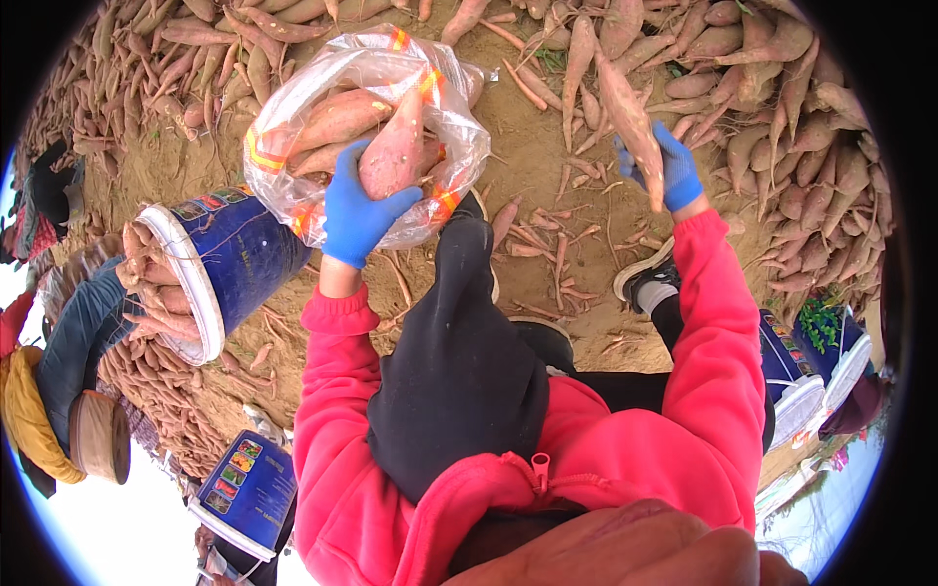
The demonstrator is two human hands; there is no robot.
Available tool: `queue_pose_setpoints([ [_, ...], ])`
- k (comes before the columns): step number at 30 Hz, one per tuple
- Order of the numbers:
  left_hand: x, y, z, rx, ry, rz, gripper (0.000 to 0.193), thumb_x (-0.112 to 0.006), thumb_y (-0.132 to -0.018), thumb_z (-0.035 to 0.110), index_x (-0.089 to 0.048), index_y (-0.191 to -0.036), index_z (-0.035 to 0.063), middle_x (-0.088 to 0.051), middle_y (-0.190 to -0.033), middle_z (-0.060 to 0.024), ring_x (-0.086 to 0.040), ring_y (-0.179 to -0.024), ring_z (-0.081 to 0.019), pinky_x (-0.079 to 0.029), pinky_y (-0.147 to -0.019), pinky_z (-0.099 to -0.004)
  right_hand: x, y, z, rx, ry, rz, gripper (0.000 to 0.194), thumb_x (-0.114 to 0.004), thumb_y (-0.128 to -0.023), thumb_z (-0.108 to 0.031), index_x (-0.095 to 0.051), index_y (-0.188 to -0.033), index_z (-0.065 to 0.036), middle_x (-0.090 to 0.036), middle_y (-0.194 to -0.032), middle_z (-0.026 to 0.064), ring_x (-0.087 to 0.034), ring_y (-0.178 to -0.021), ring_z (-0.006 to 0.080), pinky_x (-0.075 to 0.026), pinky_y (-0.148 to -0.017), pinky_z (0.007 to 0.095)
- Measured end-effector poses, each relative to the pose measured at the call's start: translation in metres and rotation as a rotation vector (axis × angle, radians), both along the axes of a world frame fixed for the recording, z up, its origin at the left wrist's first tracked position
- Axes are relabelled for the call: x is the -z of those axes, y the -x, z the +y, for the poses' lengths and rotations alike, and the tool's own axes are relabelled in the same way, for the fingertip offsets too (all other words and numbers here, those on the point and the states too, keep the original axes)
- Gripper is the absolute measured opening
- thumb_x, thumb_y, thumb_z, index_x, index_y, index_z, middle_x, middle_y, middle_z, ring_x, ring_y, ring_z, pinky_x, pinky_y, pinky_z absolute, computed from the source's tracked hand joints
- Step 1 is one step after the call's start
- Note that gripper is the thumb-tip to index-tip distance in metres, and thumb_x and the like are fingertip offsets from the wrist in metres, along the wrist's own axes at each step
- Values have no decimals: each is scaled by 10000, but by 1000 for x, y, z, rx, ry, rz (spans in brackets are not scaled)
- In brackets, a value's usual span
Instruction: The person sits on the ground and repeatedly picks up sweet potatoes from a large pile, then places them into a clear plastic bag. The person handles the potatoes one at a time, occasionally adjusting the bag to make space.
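Note:
In a blue glove, my left hand (360,209) grips a broad pink sweet potato (394,150) over the mouth of a clear plastic bag (267,194) with orange and yellow stripes. Other sweet potatoes (348,117) lie inside the bag, partly covered by its folds. Out to the right, my gloved right hand (674,170) holds a long, tapering sweet potato (629,117). Its upper end reaches over the edge of a pile of sweet potatoes (758,73); the thumb and fingers sit around its lower part.
Left of the bag, a blue bucket (242,253) full of sweet potatoes lies tipped. Another blue bucket (253,483) is at lower left, with more buckets (788,366) at right. Heaps of sweet potatoes (212,44) border the soil (542,161). Another person (80,351) bends at left.

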State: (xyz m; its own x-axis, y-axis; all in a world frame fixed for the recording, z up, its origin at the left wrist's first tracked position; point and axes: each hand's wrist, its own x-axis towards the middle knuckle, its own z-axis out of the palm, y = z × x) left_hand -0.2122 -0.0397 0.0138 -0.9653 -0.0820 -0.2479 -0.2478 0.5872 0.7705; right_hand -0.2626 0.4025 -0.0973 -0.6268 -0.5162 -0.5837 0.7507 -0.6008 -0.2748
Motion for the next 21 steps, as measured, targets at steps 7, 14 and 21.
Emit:
queue_pose_setpoints([
  [7, 47, -13, -20, 376, 639, 464, 686, -785, -662, 321, -521, -1246, 80, -538, -1204, -165, -525, -1071, -366, -405, -927, -452, -106, -29, 31, -398, -412, 259, 649, -530, -891, -372, -378, -1418, -26, -596, -1098, 154, -607, -851, 232, -502, -660, 319],
  [14, 53, -49, -28, 232, 668, 418, 734, -754, -713, 401, -475, -1324, 104, -487, -1247, -193, -513, -1082, -393, -422, -907, -471, -133, -82, 187, -777, -957, 199, 647, -629, -873, -293, -385, -1404, -15, -573, -1138, 87, -577, -892, 156, -492, -758, 269],
  [21, 58, -122, -49, -158, 570, 513, 599, -740, -775, 344, -495, -1220, 27, -533, -1140, -177, -538, -982, -320, -426, -880, -424, -162, -326, 326, -1036, -1458, -86, 492, -572, -911, -248, -452, -1329, -20, -577, -1169, 100, -567, -974, 185, -453, -862, 306],
])
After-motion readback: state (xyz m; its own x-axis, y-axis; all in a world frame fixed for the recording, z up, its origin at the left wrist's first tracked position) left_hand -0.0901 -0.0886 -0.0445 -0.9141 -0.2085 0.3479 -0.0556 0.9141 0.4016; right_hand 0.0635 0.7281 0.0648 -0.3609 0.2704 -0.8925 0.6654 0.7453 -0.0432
